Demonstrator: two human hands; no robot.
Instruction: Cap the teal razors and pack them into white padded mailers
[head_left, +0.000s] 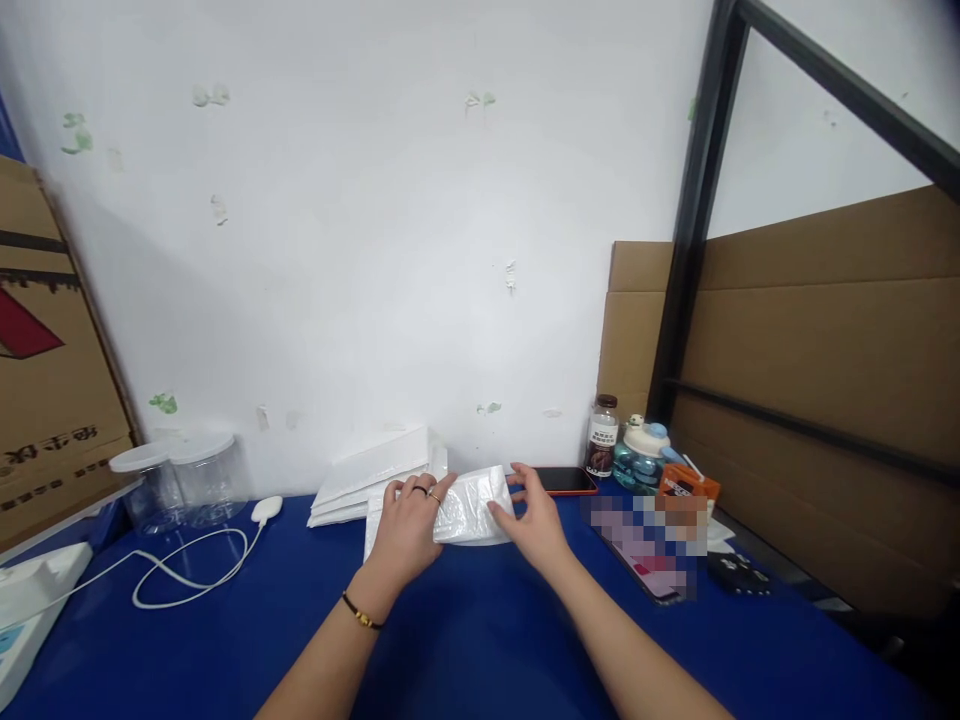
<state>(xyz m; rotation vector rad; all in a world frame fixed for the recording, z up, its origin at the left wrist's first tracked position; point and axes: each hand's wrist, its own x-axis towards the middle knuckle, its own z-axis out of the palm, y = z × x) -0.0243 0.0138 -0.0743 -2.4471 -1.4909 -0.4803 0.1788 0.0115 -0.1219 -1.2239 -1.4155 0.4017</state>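
A shiny white plastic packet (472, 507), flat and folded, is held just above the blue tabletop in front of me. My left hand (412, 520), with rings and a bracelet on the wrist, grips its left part, fingers over the top. At the packet's right end is my right hand (534, 515), its thumb on the near face and its fingers curved round the far edge. Behind my left hand leans a stack of flat white packets (367, 480), partly hidden by that hand.
Two clear lidded jars (206, 485) and a white charging cable (244, 555) are on the left. A phone (566, 481) lies behind my right hand. Further right are a brown-capped bottle (601, 437), a blue bottle (637, 460), an orange box (688, 485) and another phone (637, 555).
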